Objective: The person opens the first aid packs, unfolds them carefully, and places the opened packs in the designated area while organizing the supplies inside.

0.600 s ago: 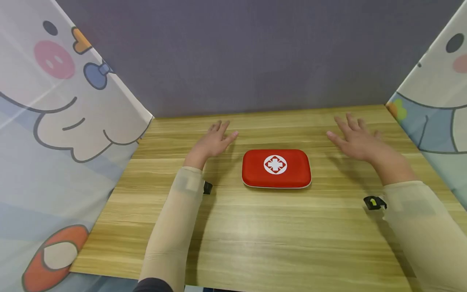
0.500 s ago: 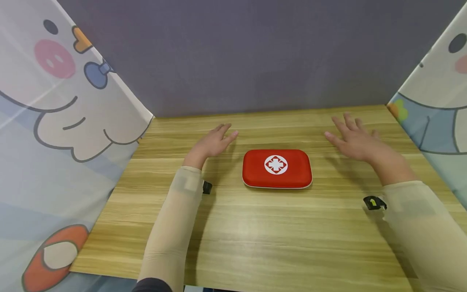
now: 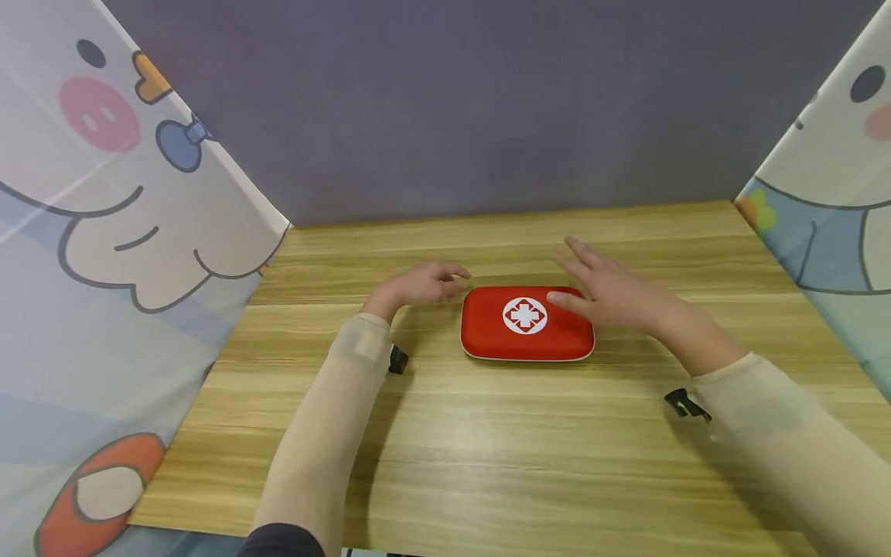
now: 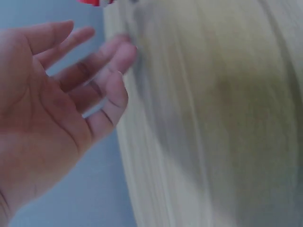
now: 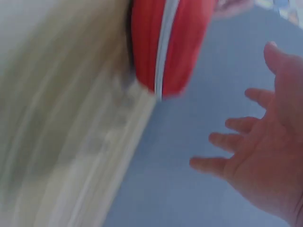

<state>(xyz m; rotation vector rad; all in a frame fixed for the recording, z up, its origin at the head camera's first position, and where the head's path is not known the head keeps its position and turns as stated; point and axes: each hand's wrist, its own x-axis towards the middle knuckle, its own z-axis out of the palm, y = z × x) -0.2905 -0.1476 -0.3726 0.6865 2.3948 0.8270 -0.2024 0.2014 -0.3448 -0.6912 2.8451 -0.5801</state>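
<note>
A red zippered first-aid case (image 3: 508,340) with a white cross emblem lies flat on the wooden table. Just left of it is my left hand (image 3: 421,284), its fingers loosely bent and pointing toward the case, holding nothing. In the left wrist view those fingers (image 4: 102,71) curl lightly with only air between them. My right hand (image 3: 612,294) hovers over the case's right end, fingers spread, thumb in front of the red lid. The right wrist view shows the case's pale zipper edge (image 5: 165,47) apart from the spread right hand (image 5: 265,137).
The wood-grain table (image 3: 487,449) extends around the case. A grey panel (image 3: 473,100) rises behind its far edge. Cartoon-printed cloths stand on the left (image 3: 125,255) and right (image 3: 835,193) sides. A black strap piece (image 3: 685,404) hangs at the right wrist.
My right hand has swung left from beside the case to over its right end. The left hand has shifted slightly right and nearer, its fingers bending more. The case has stayed in place.
</note>
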